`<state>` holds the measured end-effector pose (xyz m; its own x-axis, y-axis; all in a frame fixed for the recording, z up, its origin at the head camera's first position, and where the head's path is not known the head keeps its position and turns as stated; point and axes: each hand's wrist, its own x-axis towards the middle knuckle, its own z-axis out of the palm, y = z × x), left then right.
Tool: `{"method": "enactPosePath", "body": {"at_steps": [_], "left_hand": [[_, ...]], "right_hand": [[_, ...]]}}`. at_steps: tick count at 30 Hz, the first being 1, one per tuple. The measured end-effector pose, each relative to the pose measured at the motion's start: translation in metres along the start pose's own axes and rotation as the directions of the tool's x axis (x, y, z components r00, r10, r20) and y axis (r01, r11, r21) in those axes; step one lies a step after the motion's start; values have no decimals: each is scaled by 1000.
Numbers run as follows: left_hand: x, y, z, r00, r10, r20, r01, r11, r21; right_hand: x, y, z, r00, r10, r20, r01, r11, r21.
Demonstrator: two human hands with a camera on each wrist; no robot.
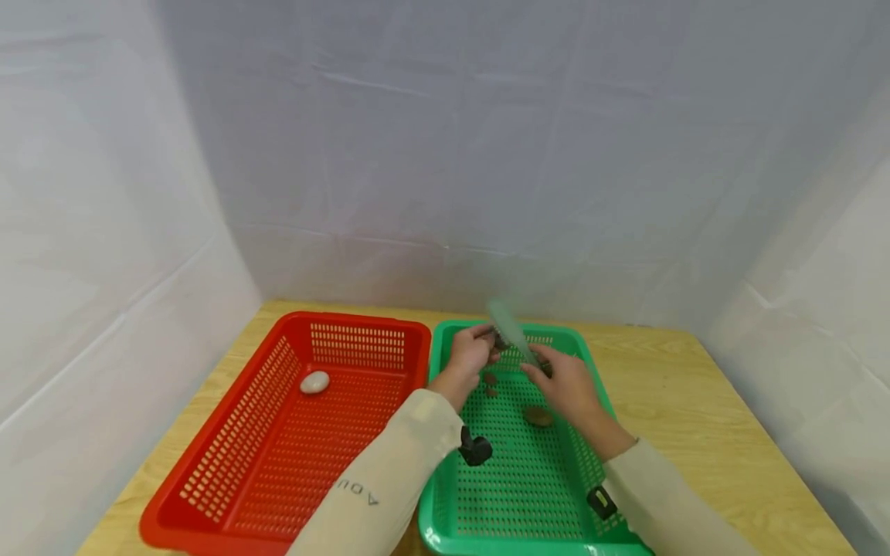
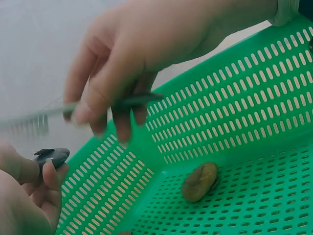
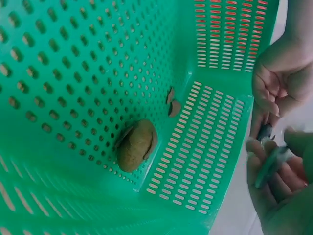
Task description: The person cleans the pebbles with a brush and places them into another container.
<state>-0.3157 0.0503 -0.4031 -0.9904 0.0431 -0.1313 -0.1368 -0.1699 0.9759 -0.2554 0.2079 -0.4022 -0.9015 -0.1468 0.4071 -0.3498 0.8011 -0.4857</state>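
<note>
My left hand holds a small dark egg-shaped thing between thumb and fingers, over the far end of the green basket. A thin raised flake shows on its top side. My right hand grips a pale green brush by its handle, bristles toward the left hand. The brush head is blurred and close above the dark thing. Below the hands, a brown, crusted egg-like lump lies on the basket floor. Small brown flakes lie farther back, near the end wall.
A red basket stands left of the green one, rims close together. Inside it, a white egg lies toward the back left. Both baskets rest on a wooden table. White sheeting hangs behind and at both sides.
</note>
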Motion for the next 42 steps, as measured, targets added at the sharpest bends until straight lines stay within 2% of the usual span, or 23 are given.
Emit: {"method": "enactPosePath", "body": {"at_steps": [2,5,12,17,23,26,33,42], "left_hand": [[0,-1,0,1000,4,-11,-4,1000,14],[-1,-2,0,1000,0,-17,0,1000,22],[1,-5,0,1000,-8,-1,7,999,-32],[2,-4,0,1000,-8,1,8,999,-54],[1,-3,1,999,29,-32,-28,999,17],[1,-3,1,999,33,-39,-32,999,36],[2,-2,0,1000,19,-10,-19,1000,13],[0,0,-2,1000,6,14,-5,999,-35]], "right_hand": [[0,-1,1,998,-17,54,17,1000,-3],[-2,-1,2,995,14,101,-14,1000,0],[-3,3,0,993,111,43,-112,994,19],[-3,3,-1,992,121,31,-121,993,-1],[-3,-1,-1,998,6,62,-6,1000,10],[-3,-2,-1,996,-6,89,3,1000,27],[-2,0,-2,998,26,57,-26,1000,1],[-1,-3,-3,991,131,28,-129,990,-61]]}}
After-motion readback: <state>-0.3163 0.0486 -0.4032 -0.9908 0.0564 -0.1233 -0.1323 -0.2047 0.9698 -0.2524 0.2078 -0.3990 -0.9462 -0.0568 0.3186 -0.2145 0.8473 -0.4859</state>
